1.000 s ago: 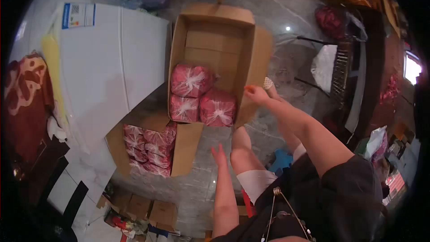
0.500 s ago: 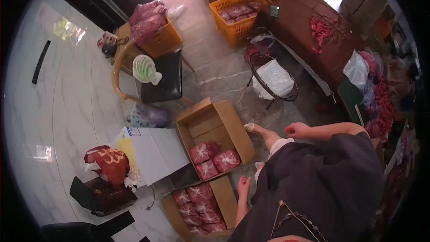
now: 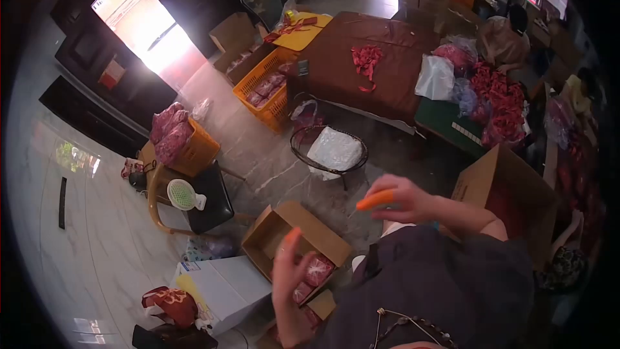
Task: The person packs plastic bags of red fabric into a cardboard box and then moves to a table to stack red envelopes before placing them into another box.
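Observation:
My left hand (image 3: 290, 273) is raised with its fingers apart, and nothing shows in it. Orange covers one of its fingertips. Behind it is an open cardboard box (image 3: 330, 236) with red plastic-wrapped packs (image 3: 318, 271) inside; the hand hides part of them. Just below, another cardboard box (image 3: 321, 304) with red packs is largely hidden by my left arm and dark clothing. My right hand (image 3: 402, 198) hovers in front of my body, fingers stretched loosely, one wearing an orange cover. No held object is visible there. Both hands look apart from the boxes.
A chair (image 3: 216, 203) carries a green-and-white fan (image 3: 184, 194). Beside it stands a white box (image 3: 229, 291). Orange crates (image 3: 268, 113) hold red packs. A brown-covered table (image 3: 394, 84) bears red ribbons. A large carton (image 3: 475, 184) stands right. Co-workers (image 3: 507, 42) sit farther right.
My view has swung up and to the right, bringing the doorway and co-workers into sight. Both hands have risen, and orange finger covers now show.

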A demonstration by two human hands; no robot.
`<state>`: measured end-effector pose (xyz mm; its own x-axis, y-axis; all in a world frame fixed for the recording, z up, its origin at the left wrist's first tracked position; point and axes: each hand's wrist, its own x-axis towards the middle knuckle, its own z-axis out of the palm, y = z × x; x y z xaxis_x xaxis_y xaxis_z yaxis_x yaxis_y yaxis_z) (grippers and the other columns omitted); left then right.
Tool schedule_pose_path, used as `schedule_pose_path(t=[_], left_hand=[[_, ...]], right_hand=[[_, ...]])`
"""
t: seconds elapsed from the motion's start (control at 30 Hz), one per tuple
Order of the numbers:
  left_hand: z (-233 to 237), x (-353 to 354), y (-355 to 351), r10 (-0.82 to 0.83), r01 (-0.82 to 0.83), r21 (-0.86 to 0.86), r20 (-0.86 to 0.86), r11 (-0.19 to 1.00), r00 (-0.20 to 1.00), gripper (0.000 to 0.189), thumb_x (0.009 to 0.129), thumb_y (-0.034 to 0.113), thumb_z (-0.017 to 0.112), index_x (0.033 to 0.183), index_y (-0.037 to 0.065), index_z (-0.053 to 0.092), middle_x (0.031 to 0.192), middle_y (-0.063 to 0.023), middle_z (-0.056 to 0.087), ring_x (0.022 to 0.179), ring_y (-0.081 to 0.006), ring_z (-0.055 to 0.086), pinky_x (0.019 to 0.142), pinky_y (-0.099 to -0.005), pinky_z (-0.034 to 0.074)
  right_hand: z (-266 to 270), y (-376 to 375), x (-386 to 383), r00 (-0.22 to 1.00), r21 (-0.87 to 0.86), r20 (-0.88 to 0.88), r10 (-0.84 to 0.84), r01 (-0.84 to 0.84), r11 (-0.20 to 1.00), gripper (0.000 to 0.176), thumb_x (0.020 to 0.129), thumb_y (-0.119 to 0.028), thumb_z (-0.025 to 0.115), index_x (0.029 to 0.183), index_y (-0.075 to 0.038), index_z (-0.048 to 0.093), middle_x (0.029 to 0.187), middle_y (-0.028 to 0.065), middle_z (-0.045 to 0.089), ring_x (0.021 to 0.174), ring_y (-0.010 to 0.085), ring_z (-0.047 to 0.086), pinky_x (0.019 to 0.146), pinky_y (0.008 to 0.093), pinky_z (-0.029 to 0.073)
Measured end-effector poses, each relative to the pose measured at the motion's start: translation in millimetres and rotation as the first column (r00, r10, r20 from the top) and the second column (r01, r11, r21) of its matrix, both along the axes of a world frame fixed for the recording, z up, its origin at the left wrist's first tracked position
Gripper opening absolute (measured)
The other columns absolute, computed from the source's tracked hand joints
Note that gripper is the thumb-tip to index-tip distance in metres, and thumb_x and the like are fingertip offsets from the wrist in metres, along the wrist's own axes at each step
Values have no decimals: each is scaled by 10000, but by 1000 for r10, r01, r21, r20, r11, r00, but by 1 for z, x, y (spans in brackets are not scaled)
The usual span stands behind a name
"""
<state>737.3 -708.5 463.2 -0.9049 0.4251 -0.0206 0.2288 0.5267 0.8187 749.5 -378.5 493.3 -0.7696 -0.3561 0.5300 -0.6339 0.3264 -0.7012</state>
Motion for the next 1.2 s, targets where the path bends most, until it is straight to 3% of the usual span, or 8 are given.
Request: schedule_pose_path(t=[0.07,0.13,0.17,0.37,0.9,1.07,1.17,1.2], left_hand=[[79,-20,29,-18,95,184,-382,978,924,516,800,188,736,1266,57,558,1259,-160,562,1167,-312,537,991,-405,417],[161,-19,70,71,322,455,-659,830,749,415,838,290,698,1196,103,604,1194,-138,575,1116,-276,539,907,-380,430],[179,-20,85,147,499,527,-775,688,615,354,876,345,644,1150,123,619,1140,-100,593,1042,-235,559,819,-341,459],[167,14,65,116,435,399,-830,807,546,334,868,317,648,1141,128,617,1127,-88,596,1041,-232,557,823,-346,458],[114,57,-96,-30,247,63,-934,967,355,287,843,229,659,1113,145,610,1089,-47,605,1038,-224,548,836,-363,456],[116,-142,206,-100,138,-58,-943,989,317,279,836,202,663,1104,151,607,1077,-35,608,1037,-222,545,840,-368,455],[92,-136,225,-137,80,-118,-949,990,283,276,831,185,665,1099,154,606,1069,-27,610,1036,-220,543,843,-371,455],[63,-153,236,-166,-16,-211,-815,977,556,168,839,132,669,1001,101,636,995,-105,618,910,-295,590,821,-425,472]], right_hand=[[88,29,5,978,2,-209,5,-5,1000,355,821,-288,748,1065,-45,664,1012,86,644,897,254,613,773,361,483],[140,48,20,947,-331,-321,16,-128,935,367,841,-464,679,841,-98,649,987,61,667,845,211,583,732,311,460],[166,40,30,891,-491,-452,-47,-204,847,329,882,-471,616,913,-146,653,962,41,650,825,181,562,727,273,421],[110,214,113,915,-480,-370,-159,-42,876,276,883,-405,609,932,-137,651,949,39,637,816,179,560,721,272,426],[44,345,188,812,-167,-173,-558,534,829,148,886,-192,587,993,-108,644,908,33,596,785,171,555,702,267,440],[82,261,64,758,-35,-125,-640,641,767,143,887,-125,580,1013,-98,641,895,31,583,775,168,553,696,266,445],[93,232,3,713,51,-127,-690,699,713,151,887,-86,576,1024,-93,640,887,30,575,769,167,552,692,265,447],[40,254,-24,790,108,-180,-586,608,787,240,823,-24,640,1060,-60,639,957,88,576,807,182,573,706,315,473]])
